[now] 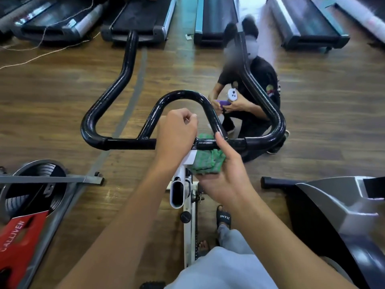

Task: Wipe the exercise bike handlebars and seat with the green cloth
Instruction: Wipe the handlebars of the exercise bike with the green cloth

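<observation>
Green and crumpled, the cloth [208, 161] sits bunched in the right hand [224, 176], whose fingers curl under and around it while the thumb reaches up to rest on the black crossbar of the handlebars [129, 141]. Most of the cloth lies just below that crossbar, at the middle where the bar meets the white stem [188, 163] of the exercise bike, and a small part of it shows above the bar too, so it seems to wrap against the bar there. The left hand [177, 132] is just beside it to the left, over the same centre of the crossbar, with its fingers curled in and fingertips drawn together; whether it pinches an edge of the cloth or nothing cannot be told. Beyond the handlebars a person in a black shirt [260, 80] crouches on the wooden floor [62, 80], holding a white controller [232, 94]. Treadmills [141, 19] line the far side, and another bike with a red panel [18, 243] stands at the lower left.
</observation>
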The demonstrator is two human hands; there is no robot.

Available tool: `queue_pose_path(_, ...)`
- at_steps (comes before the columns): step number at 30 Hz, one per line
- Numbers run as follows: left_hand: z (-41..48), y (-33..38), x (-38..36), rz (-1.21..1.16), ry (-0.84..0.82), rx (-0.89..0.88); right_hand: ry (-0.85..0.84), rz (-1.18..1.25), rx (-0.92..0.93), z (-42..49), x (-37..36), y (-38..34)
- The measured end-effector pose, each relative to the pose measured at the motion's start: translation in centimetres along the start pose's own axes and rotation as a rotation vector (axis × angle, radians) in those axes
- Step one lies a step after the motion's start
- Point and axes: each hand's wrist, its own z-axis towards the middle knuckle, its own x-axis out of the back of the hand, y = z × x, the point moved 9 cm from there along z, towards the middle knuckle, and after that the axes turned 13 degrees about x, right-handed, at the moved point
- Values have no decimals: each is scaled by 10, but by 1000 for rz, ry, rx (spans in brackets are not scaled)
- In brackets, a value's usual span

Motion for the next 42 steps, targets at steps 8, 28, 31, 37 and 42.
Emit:
queue_pose_path(8,-2,-3,-2,-16,-30,23,66,97,94,-2,20,-35)
queue_pose_path(28,-2,-2,1,-5,-29,30,114,78,87,3,16,-36)
queue_pose_path(31,-2,0,1,18,-30,25,134,93,91,5,21,-39)
queue_pose_path(37,0,2,0,9,-46,10,98,-46,25,1,5,-10)
queue_pose_path(42,-3,2,0,11,-59,14,177,-315,-60,-17,31,-12)
